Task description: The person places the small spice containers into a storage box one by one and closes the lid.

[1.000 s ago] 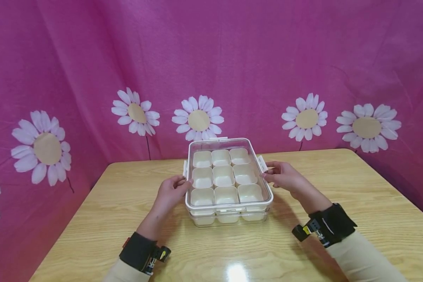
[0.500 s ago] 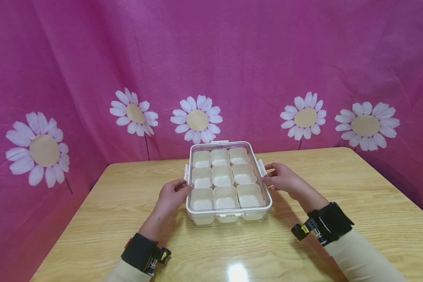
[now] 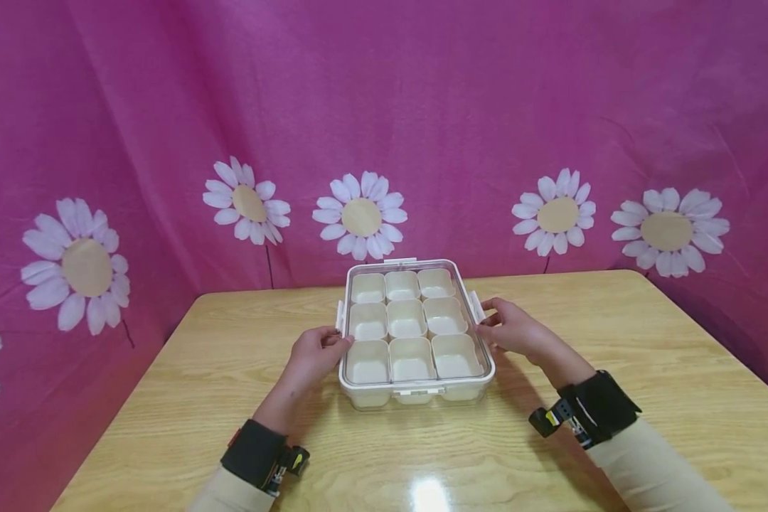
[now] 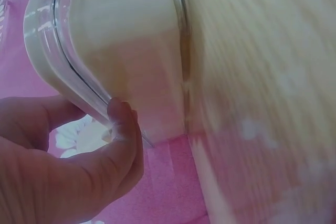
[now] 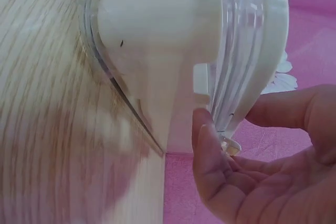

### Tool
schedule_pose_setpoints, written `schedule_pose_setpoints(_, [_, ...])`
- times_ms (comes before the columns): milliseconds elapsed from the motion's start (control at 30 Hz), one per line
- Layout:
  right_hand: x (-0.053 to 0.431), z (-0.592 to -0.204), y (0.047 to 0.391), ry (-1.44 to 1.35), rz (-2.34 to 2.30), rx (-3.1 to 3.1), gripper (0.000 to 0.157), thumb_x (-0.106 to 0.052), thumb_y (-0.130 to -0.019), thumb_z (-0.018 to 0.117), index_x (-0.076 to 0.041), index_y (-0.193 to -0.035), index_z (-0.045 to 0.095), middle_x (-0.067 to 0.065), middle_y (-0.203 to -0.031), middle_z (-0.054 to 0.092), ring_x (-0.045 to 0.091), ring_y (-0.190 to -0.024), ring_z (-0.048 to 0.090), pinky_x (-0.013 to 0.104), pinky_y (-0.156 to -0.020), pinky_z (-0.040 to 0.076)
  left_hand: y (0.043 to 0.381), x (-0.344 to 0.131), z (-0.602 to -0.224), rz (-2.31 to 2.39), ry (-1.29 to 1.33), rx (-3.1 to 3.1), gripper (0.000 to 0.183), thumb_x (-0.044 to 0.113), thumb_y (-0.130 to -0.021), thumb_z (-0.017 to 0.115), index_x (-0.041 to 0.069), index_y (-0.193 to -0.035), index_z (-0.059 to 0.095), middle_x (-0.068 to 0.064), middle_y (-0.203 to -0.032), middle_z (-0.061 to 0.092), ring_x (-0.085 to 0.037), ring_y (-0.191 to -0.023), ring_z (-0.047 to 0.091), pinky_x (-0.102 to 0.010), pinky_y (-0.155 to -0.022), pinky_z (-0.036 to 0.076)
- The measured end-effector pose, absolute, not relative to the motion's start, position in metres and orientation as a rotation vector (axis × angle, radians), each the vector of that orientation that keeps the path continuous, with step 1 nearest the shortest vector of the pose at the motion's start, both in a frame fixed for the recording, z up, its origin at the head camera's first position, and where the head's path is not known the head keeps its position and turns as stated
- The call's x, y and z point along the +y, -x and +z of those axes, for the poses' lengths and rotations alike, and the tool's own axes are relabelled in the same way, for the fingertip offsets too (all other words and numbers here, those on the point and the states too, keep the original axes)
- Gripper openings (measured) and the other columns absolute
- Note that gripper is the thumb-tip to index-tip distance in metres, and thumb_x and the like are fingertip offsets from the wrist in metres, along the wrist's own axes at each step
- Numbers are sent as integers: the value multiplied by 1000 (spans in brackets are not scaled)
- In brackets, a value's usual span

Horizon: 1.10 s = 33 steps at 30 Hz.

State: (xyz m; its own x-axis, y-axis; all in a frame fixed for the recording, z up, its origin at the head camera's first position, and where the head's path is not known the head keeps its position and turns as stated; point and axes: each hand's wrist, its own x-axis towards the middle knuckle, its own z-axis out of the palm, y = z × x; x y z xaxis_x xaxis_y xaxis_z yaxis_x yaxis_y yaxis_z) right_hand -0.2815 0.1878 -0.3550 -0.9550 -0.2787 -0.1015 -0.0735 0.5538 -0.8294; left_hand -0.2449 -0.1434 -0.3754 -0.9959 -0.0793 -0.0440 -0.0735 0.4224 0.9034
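Note:
A clear storage box (image 3: pixel 358 408) stands mid-table, with rows of cream cups (image 3: pixel 406 318) inside. Over it sits a clear lid with a white rim (image 3: pixel 371 387). White latches (image 3: pixel 476 306) stick out from its sides, and another lies along the front. My left hand (image 3: pixel 316 352) pinches the lid's left edge, thumb and fingers around the rim in the left wrist view. On the opposite side my right hand (image 3: pixel 515 327) grips the rim beside the right latch. In the right wrist view, fingertips (image 5: pixel 202 132) press just under the lid's edge.
The box stands on a light wood table (image 3: pixel 230 370). Behind rises a pink cloth (image 3: pixel 454 107) printed with white daisies, close to the table's far edge. Black wrist straps (image 3: pixel 252 451) with small cameras are on both forearms.
The lid has come down onto the box with both hands on it, and the gap at the front has narrowed. Both hands keep their hold on the sides.

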Motion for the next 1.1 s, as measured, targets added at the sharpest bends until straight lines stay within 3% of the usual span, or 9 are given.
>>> schedule_pose_setpoints(233, [185, -355, 276, 431, -1222, 2714, 65, -9, -98, 62, 16, -146, 27, 31, -107, 61, 30, -86, 64, 46, -75, 57, 245, -143, -375, -1652, -151, -2693, 44, 17, -100, 64, -13, -132, 57, -22, -115, 69, -27, -104, 67, -37, -87, 56])
schedule_pose_setpoints(333, [181, -354, 271, 547, -996, 2912, 67, -11, -97, 63, 18, -147, 28, 40, -117, 57, 45, -101, 63, 56, -88, 53, 244, -142, -374, -1587, -126, -2717, 54, 18, -100, 64, -12, -141, 47, -25, -120, 67, -32, -110, 66, -40, -91, 56])
schedule_pose_setpoints(433, [176, -354, 268, 577, -785, 3040, 60, -16, -100, 60, 20, -143, 37, 45, -133, 45, 56, -121, 51, 63, -102, 43, 243, -141, -373, -1531, -86, -2735, 64, 18, -100, 63, -9, -151, 34, -28, -123, 64, -38, -113, 65, -43, -92, 55])
schedule_pose_setpoints(633, [172, -358, 271, 505, -687, 3079, 56, -23, -106, 49, 25, -134, 45, 44, -148, 32, 57, -136, 38, 62, -111, 33, 242, -138, -372, -1468, -17, -2734, 61, 15, -101, 61, -6, -152, 35, -25, -117, 65, -34, -106, 67, -40, -84, 58])
schedule_pose_setpoints(900, [176, -364, 279, 594, -781, 3094, 41, -18, -103, 52, 22, -112, 59, 45, -135, 46, 56, -127, 48, 60, -108, 38, 245, -138, -372, -1435, -6, -2763, 59, 16, -102, 61, -4, -152, 36, -23, -116, 65, -32, -105, 67, -39, -83, 58])
schedule_pose_setpoints(1000, [177, -366, 281, 612, -837, 3044, 35, -17, -102, 51, 16, -101, 64, 37, -118, 59, 47, -109, 61, 56, -97, 48, 245, -138, -373, -1418, -7, -2774, 61, 17, -102, 60, -4, -153, 35, -22, -115, 65, -32, -105, 66, -39, -83, 58])
schedule_pose_setpoints(1100, [178, -370, 283, 620, -902, 3003, 31, -16, -101, 51, 10, -93, 67, 25, -98, 66, 35, -91, 62, 52, -85, 51, 244, -138, -374, -1400, 7, -2772, 61, 16, -102, 60, -5, -153, 34, -23, -115, 65, -33, -106, 67, -40, -83, 58])
